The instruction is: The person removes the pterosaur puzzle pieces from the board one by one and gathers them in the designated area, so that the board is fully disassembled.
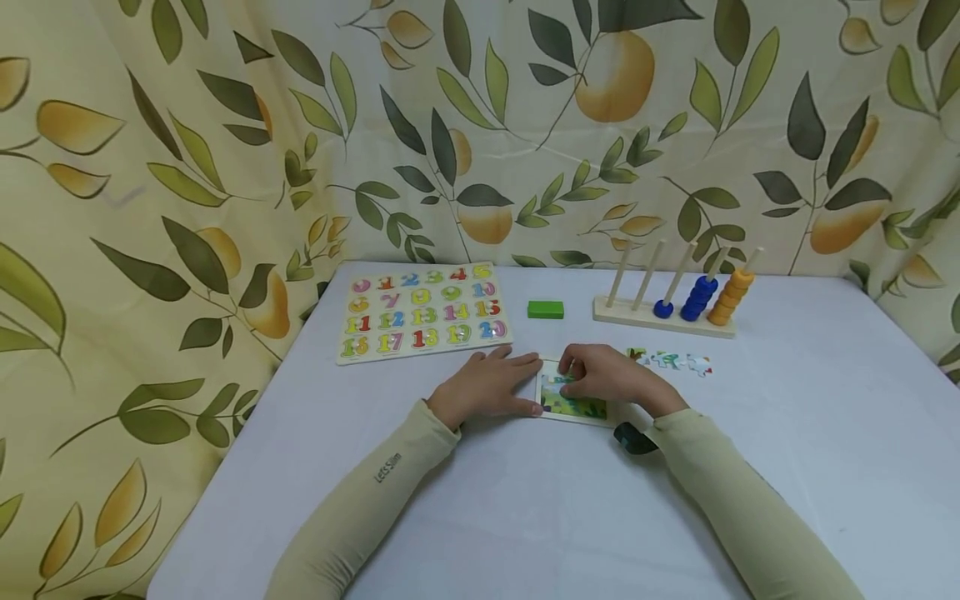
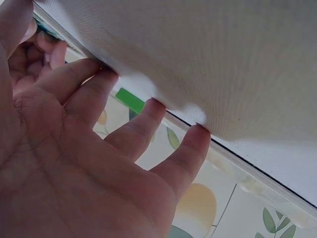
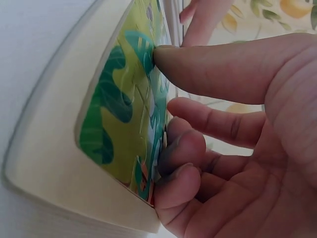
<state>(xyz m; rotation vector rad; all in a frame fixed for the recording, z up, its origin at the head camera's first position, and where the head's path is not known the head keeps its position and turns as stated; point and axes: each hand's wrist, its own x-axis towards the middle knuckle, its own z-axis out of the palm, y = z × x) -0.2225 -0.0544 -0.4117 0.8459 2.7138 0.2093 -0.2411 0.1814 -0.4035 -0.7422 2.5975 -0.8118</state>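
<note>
A small jigsaw puzzle (image 1: pixel 573 407) in a pale frame lies on the white table, its picture mostly green and yellow. To its left my left hand (image 1: pixel 491 383) rests with fingers spread, the thumb at the frame's lower left corner. In the left wrist view, the left hand's fingertips (image 2: pixel 195 134) press on the white cloth. My right hand (image 1: pixel 607 375) is over the puzzle's upper right part. Seen from the right wrist, its thumb (image 3: pixel 213 72) touches the picture and the other fingers bend against it. Whether a piece is pinched there is hidden.
Several loose puzzle pieces (image 1: pixel 671 361) lie right of the puzzle, behind the right wrist. Farther back are a number board (image 1: pixel 423 312), a green block (image 1: pixel 545 310) and a peg stand (image 1: pixel 645 315) with blue and orange beads. A patterned curtain (image 1: pixel 480 142) hangs behind the table.
</note>
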